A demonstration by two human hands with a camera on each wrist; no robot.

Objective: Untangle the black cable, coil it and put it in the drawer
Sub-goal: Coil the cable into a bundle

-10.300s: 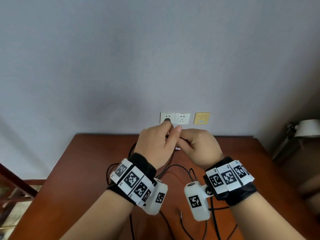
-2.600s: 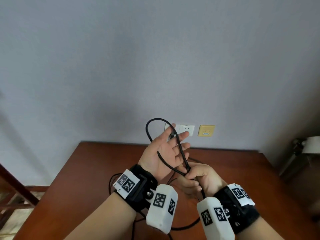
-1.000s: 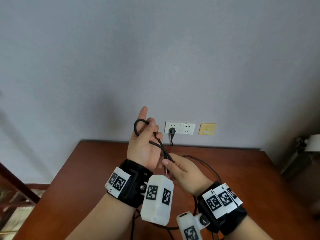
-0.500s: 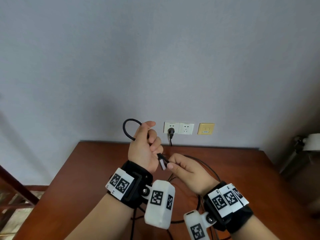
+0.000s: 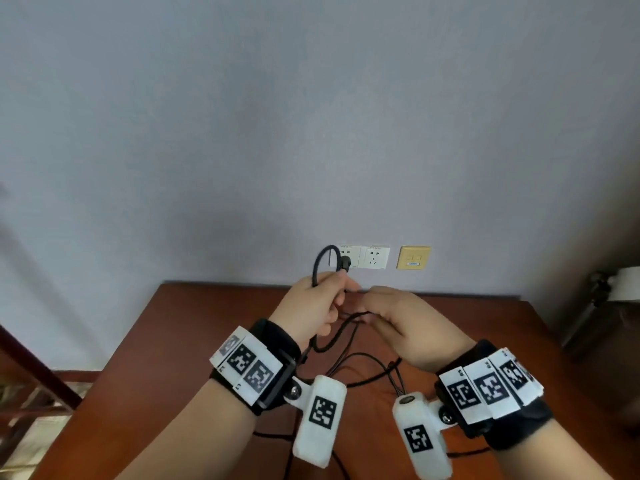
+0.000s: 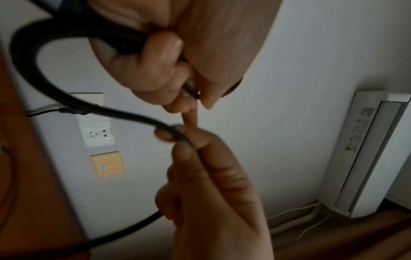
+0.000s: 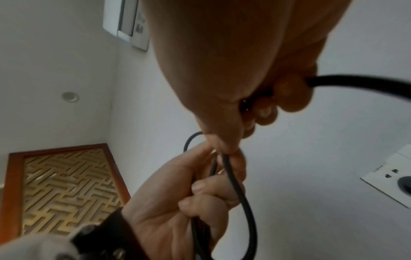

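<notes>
The black cable (image 5: 320, 263) makes a small loop above my left hand (image 5: 325, 299), which grips its gathered strands in a fist over the table's far side. My right hand (image 5: 377, 306) is right beside it, fingertips nearly touching, pinching a strand that sags down to the table (image 5: 207, 341). In the left wrist view the cable (image 6: 100, 110) curves from the left hand (image 6: 155, 61) to the right hand (image 6: 200, 167). In the right wrist view the cable (image 7: 240, 193) hangs in a loop from the left hand (image 7: 189, 193). No drawer is in view.
White wall sockets (image 5: 374, 258) hold a black plug (image 5: 345, 262) beside a yellow plate (image 5: 414, 258). More thin black cable (image 5: 363, 362) lies on the table under my wrists. A wooden rail (image 5: 34, 368) stands left, a white air conditioner (image 6: 367, 149) by the wall.
My left hand has shifted right with its loop. My right hand has risen and closed in against the left fingers, bringing a strand along.
</notes>
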